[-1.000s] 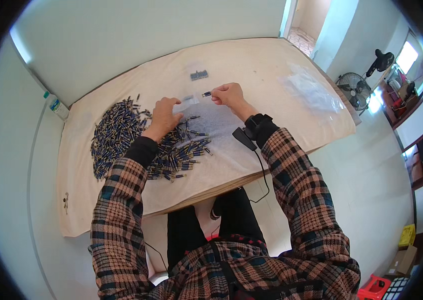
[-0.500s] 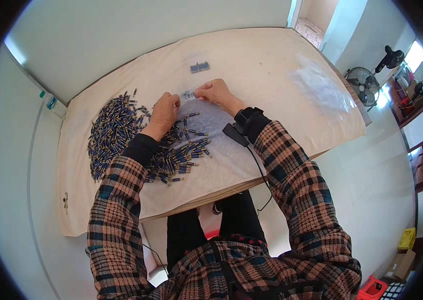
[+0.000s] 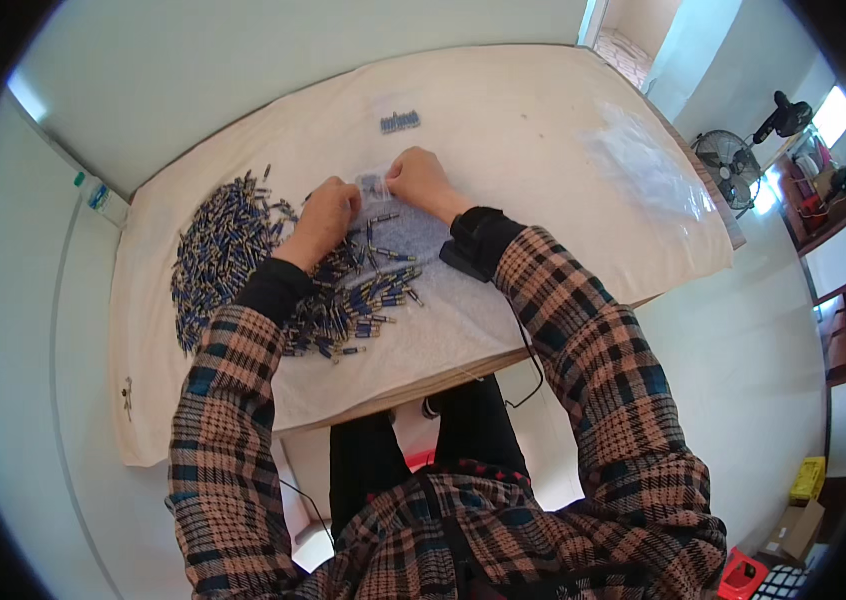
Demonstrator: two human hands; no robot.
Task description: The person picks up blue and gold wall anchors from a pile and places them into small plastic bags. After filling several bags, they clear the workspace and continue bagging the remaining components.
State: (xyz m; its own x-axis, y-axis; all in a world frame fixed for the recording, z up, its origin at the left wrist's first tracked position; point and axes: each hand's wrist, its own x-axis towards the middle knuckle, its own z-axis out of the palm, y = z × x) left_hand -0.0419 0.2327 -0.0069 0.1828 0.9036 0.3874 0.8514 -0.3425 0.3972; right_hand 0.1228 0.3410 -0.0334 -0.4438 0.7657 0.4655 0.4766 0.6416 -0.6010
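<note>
Between my hands is a small clear plastic bag (image 3: 374,187) with a few dark pieces showing through it. My left hand (image 3: 328,215) is closed, its fingertips pinched at the bag's left edge. From the other side my right hand (image 3: 419,181) pinches the right edge with curled fingers. Left of and below my left hand spreads a large heap of small blue-and-brass cylindrical connectors (image 3: 228,255). A looser group of the same connectors (image 3: 348,310) lies nearer to me, partly hidden by my left forearm. Both hands are over a greyish cloth patch (image 3: 443,290).
A neat row of connectors (image 3: 400,122) lies beyond my hands. Clear plastic bags (image 3: 648,160) are piled at the right of the cloth-covered table (image 3: 533,150). A bottle (image 3: 101,198) stands at the left edge, and a small metal item (image 3: 127,398) lies at the near left corner. A black cable (image 3: 533,350) hangs by my right arm.
My right hand has turned and shifted slightly left, its fingers more curled. The bag sits lower and flatter between the hands. The left hand has barely moved.
</note>
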